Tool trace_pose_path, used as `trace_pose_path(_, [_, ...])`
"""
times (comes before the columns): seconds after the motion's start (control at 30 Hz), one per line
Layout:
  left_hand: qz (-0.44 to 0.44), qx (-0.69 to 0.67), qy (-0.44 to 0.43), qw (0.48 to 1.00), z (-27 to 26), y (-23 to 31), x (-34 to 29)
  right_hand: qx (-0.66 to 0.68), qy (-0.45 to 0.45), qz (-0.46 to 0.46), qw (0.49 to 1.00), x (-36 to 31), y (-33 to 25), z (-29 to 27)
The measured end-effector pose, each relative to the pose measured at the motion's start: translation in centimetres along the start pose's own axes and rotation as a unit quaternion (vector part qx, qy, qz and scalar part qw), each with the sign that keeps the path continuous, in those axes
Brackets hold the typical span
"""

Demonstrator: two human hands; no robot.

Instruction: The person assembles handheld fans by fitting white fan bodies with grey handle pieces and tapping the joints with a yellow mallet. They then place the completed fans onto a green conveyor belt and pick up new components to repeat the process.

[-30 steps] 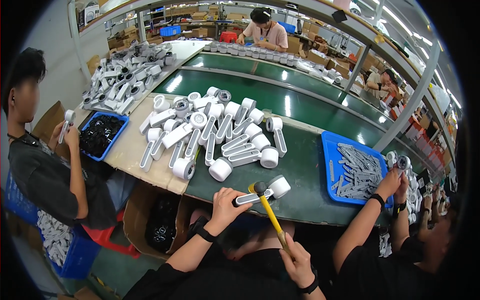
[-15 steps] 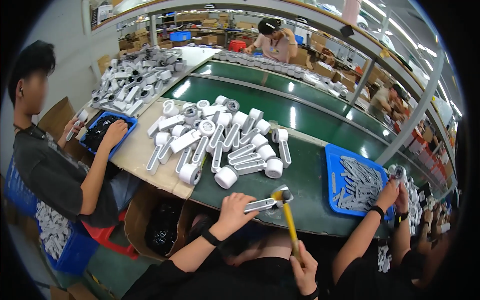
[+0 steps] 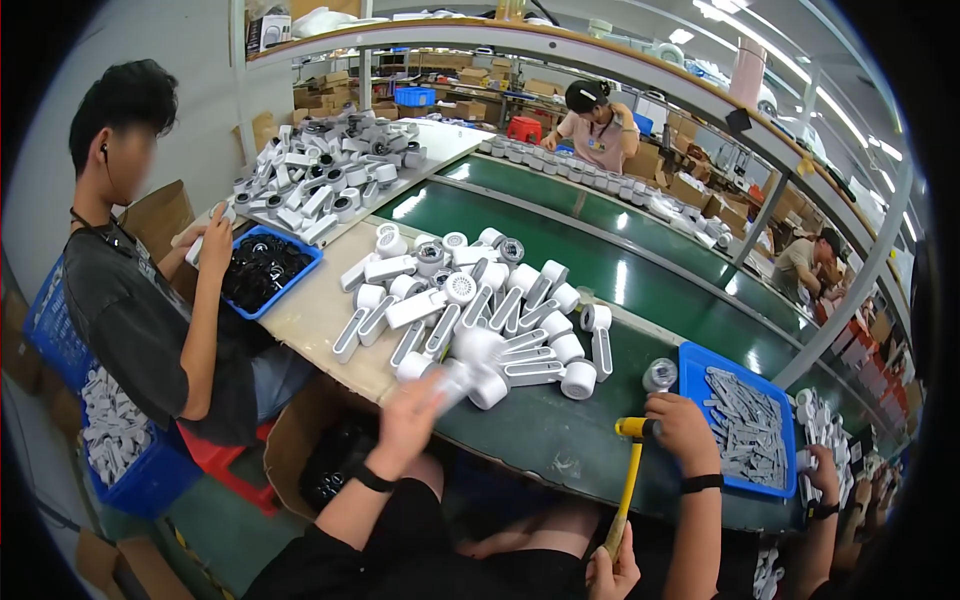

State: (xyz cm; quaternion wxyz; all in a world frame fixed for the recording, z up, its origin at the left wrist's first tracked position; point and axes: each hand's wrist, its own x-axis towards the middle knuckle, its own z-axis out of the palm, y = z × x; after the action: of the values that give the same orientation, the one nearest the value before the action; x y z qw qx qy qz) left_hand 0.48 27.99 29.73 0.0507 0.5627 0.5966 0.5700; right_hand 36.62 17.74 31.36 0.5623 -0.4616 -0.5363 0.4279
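Observation:
My left hand (image 3: pixel 408 425) is closed around a white handheld fan housing (image 3: pixel 478 365), smeared by motion, at the near edge of the pile. That pile of white and grey fan housings (image 3: pixel 595 340) lies across the table in front of me. Low in the view, my right hand (image 3: pixel 612 570) grips the handle of a hammer (image 3: pixel 630 480), with a yellow shaft and a yellow-and-black head. Its head stands up next to a co-worker's hand (image 3: pixel 683 428). That hand is at a white fan housing (image 3: pixel 660 376) beside the blue tray.
A blue tray (image 3: pixel 692 392) of grey strips stands on the right. On the left, a co-worker (image 3: pixel 135 290) handles a white part beside a blue bin (image 3: pixel 262 312) of black parts. Another heap of housings (image 3: pixel 330 165) lies behind. A green conveyor (image 3: pixel 560 240) runs beyond.
My left hand has carried the fan housing from under the hammer left to the pile. The hammer is lower and right. A co-worker's hand has come in left of the tray.

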Motion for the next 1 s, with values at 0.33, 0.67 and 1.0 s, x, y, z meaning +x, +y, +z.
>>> trace_pose_path(0.33, [-0.042, 0.347, 0.2, 0.915, -11.6, -16.7, 8.6, -0.056, -0.006, 0.015, 0.998, -0.8, 1.1, -0.2])
trace_pose_path(0.67, [0.012, 0.417, 0.144, 0.897, -5.1, -11.9, 9.9, -0.07, 0.034, -0.031, 0.996, 0.1, 3.2, -1.2])
trace_pose_path(1.0, [0.235, 0.07, -0.38, 0.892, 26.2, 13.6, -2.0, -0.017, 0.134, 0.023, 0.991, -0.3, 1.8, -3.7])
